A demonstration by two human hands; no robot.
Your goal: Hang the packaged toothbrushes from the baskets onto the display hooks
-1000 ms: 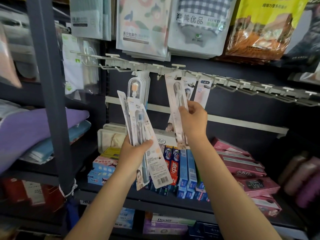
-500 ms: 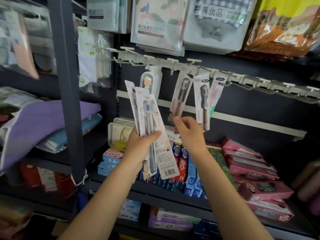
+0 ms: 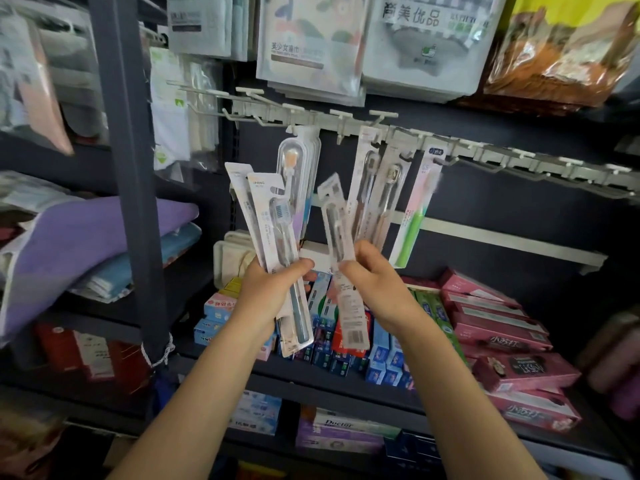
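Note:
My left hand point(image 3: 268, 292) grips two packaged toothbrushes point(image 3: 266, 230), fanned upward below the rail. My right hand point(image 3: 372, 277) pinches a single packaged toothbrush point(image 3: 337, 237) beside them, its top tilted left. Above runs a white rail of display hooks point(image 3: 346, 124). From it hang a clear toothbrush pack with an orange head point(image 3: 299, 168), two tan packs point(image 3: 377, 188) and a pink-and-green toothbrush pack point(image 3: 420, 206). No basket is in view.
A grey shelf post point(image 3: 128, 168) stands at the left. Folded purple and blue towels point(image 3: 97, 237) lie left of it. Toothpaste boxes point(image 3: 498, 327) fill the shelf below my hands. Bagged goods point(image 3: 311, 39) hang above the rail. Bare hooks point(image 3: 554, 168) continue to the right.
My right hand let go of the pack that now hangs on the rail, dropped down and now holds one pack taken from my left hand's bundle. The view shifted slightly.

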